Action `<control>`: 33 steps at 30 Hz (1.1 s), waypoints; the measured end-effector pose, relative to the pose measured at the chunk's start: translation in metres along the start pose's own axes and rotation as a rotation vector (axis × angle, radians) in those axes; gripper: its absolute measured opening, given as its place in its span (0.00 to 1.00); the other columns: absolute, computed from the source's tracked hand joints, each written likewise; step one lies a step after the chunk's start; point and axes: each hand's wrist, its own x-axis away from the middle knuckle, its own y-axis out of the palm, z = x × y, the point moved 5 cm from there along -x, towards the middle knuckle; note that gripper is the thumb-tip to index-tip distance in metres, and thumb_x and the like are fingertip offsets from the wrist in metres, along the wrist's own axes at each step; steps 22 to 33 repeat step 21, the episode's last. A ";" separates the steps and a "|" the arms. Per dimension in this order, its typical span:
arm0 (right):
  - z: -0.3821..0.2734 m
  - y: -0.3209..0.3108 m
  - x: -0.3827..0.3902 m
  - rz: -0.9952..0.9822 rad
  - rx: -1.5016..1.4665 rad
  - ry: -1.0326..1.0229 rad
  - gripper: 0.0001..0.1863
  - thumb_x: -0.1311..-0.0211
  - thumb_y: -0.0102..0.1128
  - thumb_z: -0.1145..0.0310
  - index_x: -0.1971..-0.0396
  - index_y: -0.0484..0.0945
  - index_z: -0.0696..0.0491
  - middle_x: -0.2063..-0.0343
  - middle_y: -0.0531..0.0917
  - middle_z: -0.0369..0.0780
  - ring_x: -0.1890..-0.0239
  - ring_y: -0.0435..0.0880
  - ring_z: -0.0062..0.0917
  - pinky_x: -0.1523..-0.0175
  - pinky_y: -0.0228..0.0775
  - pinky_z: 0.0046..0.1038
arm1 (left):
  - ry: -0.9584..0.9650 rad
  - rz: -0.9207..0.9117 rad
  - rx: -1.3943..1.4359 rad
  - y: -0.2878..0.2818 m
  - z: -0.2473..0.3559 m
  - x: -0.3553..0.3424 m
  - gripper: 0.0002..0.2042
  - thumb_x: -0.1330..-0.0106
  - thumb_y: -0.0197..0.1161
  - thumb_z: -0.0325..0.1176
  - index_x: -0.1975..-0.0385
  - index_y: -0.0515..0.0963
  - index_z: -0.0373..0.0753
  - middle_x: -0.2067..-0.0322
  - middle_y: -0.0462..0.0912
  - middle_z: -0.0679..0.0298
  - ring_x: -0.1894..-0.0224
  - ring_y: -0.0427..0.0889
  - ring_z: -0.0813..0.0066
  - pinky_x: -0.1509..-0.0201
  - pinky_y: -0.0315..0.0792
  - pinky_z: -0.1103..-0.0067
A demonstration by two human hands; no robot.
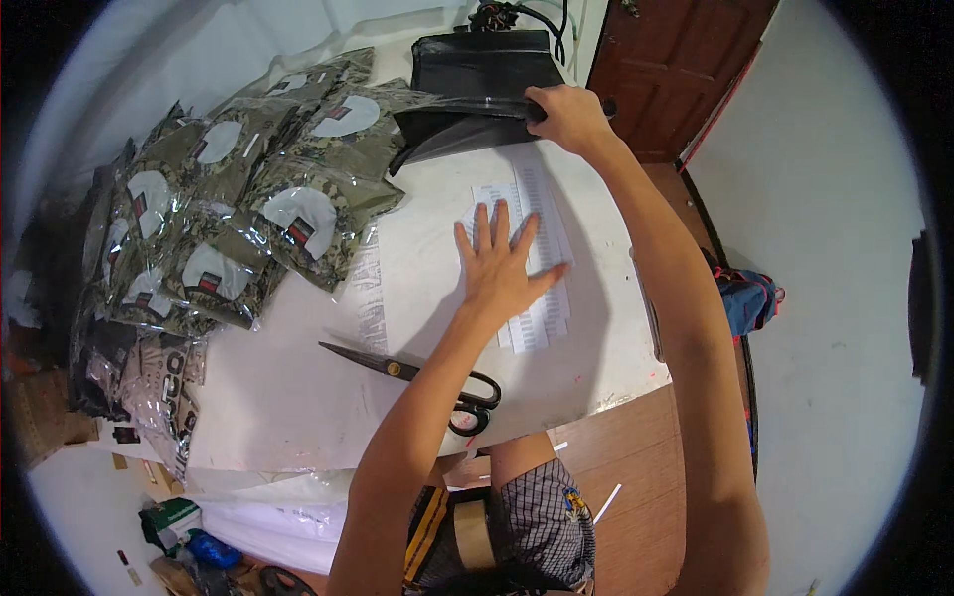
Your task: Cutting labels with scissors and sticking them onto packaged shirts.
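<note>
My left hand (500, 270) lies flat with fingers spread on printed paper strips (538, 323) on the white table (298, 397). At the far edge, my right hand (568, 119) is closed around the edge of a black plastic bag (462, 131), which is lifted partly off the table. Behind it lies more folded black plastic (482, 62). Scissors (397, 369) with black handles lie under my left forearm, their blades pointing left. The forearm hides part of them.
Camouflage garments in clear bags (298, 223) are piled on the left. A brown tape roll (474, 534) rests at my lap. Dark cables (494, 16) sit behind the table. Beyond it stands a brown door (676, 70); a blue-and-red cloth item (745, 298) is at right.
</note>
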 end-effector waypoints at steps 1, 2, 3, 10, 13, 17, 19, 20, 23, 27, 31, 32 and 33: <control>0.000 0.000 -0.004 -0.011 0.010 0.011 0.24 0.55 0.69 0.59 0.54 0.78 0.48 0.68 0.84 0.45 0.64 0.84 0.41 0.58 0.76 0.40 | -0.002 0.002 -0.002 0.001 -0.004 -0.012 0.42 0.41 0.48 0.70 0.32 0.60 0.48 0.31 0.48 0.43 0.28 0.40 0.41 0.33 0.29 0.42; -0.002 -0.001 -0.008 -0.009 0.010 0.008 0.24 0.55 0.69 0.59 0.54 0.78 0.48 0.68 0.84 0.45 0.64 0.84 0.41 0.58 0.76 0.40 | -0.017 0.002 -0.015 0.001 -0.007 -0.024 0.42 0.42 0.47 0.71 0.33 0.60 0.48 0.31 0.48 0.43 0.28 0.40 0.42 0.33 0.30 0.42; -0.004 0.000 -0.011 -0.001 0.023 0.003 0.25 0.54 0.69 0.59 0.53 0.78 0.47 0.68 0.84 0.45 0.64 0.84 0.41 0.58 0.76 0.40 | -0.034 0.003 -0.029 0.003 -0.013 -0.035 0.42 0.42 0.46 0.72 0.33 0.61 0.48 0.31 0.48 0.44 0.28 0.40 0.42 0.33 0.30 0.42; 0.004 -0.015 -0.032 0.104 0.054 -0.054 0.20 0.53 0.66 0.61 0.58 0.79 0.49 0.69 0.84 0.43 0.64 0.83 0.40 0.59 0.74 0.40 | -0.043 -0.003 -0.067 0.016 -0.021 -0.085 0.44 0.44 0.44 0.75 0.33 0.61 0.50 0.31 0.49 0.47 0.28 0.41 0.43 0.32 0.32 0.43; 0.003 -0.022 -0.037 0.130 0.059 -0.048 0.20 0.54 0.66 0.61 0.58 0.79 0.48 0.70 0.84 0.43 0.64 0.83 0.40 0.59 0.74 0.40 | -0.037 -0.003 -0.068 0.016 -0.029 -0.100 0.44 0.44 0.44 0.74 0.33 0.62 0.49 0.31 0.50 0.47 0.28 0.42 0.44 0.32 0.34 0.43; 0.008 -0.026 -0.035 0.090 0.065 -0.013 0.20 0.55 0.67 0.60 0.58 0.80 0.47 0.70 0.84 0.43 0.64 0.83 0.40 0.59 0.74 0.40 | -0.032 0.015 -0.088 0.016 -0.030 -0.121 0.42 0.42 0.45 0.72 0.34 0.62 0.49 0.32 0.51 0.47 0.28 0.43 0.44 0.32 0.35 0.43; 0.007 -0.029 -0.028 0.137 0.030 -0.030 0.21 0.56 0.67 0.59 0.59 0.80 0.47 0.71 0.84 0.43 0.64 0.83 0.40 0.59 0.74 0.40 | -0.038 0.027 -0.139 0.017 -0.031 -0.132 0.40 0.40 0.46 0.70 0.33 0.62 0.49 0.31 0.52 0.48 0.28 0.43 0.45 0.32 0.37 0.44; 0.008 -0.026 -0.024 0.079 0.047 0.028 0.21 0.56 0.68 0.58 0.59 0.80 0.46 0.70 0.84 0.44 0.64 0.83 0.41 0.58 0.74 0.40 | -0.011 0.051 -0.084 0.015 -0.033 -0.134 0.39 0.39 0.45 0.69 0.33 0.60 0.50 0.31 0.51 0.51 0.28 0.42 0.47 0.31 0.38 0.46; 0.010 -0.022 -0.021 0.053 0.048 0.019 0.24 0.58 0.69 0.60 0.55 0.80 0.44 0.65 0.84 0.47 0.60 0.83 0.39 0.53 0.74 0.39 | 0.028 0.077 -0.024 0.016 -0.033 -0.137 0.39 0.39 0.45 0.69 0.32 0.59 0.51 0.30 0.49 0.53 0.27 0.41 0.50 0.30 0.39 0.47; 0.010 -0.022 -0.021 0.053 0.048 0.019 0.24 0.58 0.69 0.60 0.55 0.80 0.44 0.65 0.84 0.47 0.60 0.83 0.39 0.53 0.74 0.39 | 0.028 0.077 -0.024 0.016 -0.033 -0.137 0.39 0.39 0.45 0.69 0.32 0.59 0.51 0.30 0.49 0.53 0.27 0.41 0.50 0.30 0.39 0.47; 0.010 -0.022 -0.021 0.053 0.048 0.019 0.24 0.58 0.69 0.60 0.55 0.80 0.44 0.65 0.84 0.47 0.60 0.83 0.39 0.53 0.74 0.39 | 0.028 0.077 -0.024 0.016 -0.033 -0.137 0.39 0.39 0.45 0.69 0.32 0.59 0.51 0.30 0.49 0.53 0.27 0.41 0.50 0.30 0.39 0.47; 0.010 -0.022 -0.021 0.053 0.048 0.019 0.24 0.58 0.69 0.60 0.55 0.80 0.44 0.65 0.84 0.47 0.60 0.83 0.39 0.53 0.74 0.39 | 0.028 0.077 -0.024 0.016 -0.033 -0.137 0.39 0.39 0.45 0.69 0.32 0.59 0.51 0.30 0.49 0.53 0.27 0.41 0.50 0.30 0.39 0.47; 0.010 -0.022 -0.021 0.053 0.048 0.019 0.24 0.58 0.69 0.60 0.55 0.80 0.44 0.65 0.84 0.47 0.60 0.83 0.39 0.53 0.74 0.39 | 0.028 0.077 -0.024 0.016 -0.033 -0.137 0.39 0.39 0.45 0.69 0.32 0.59 0.51 0.30 0.49 0.53 0.27 0.41 0.50 0.30 0.39 0.47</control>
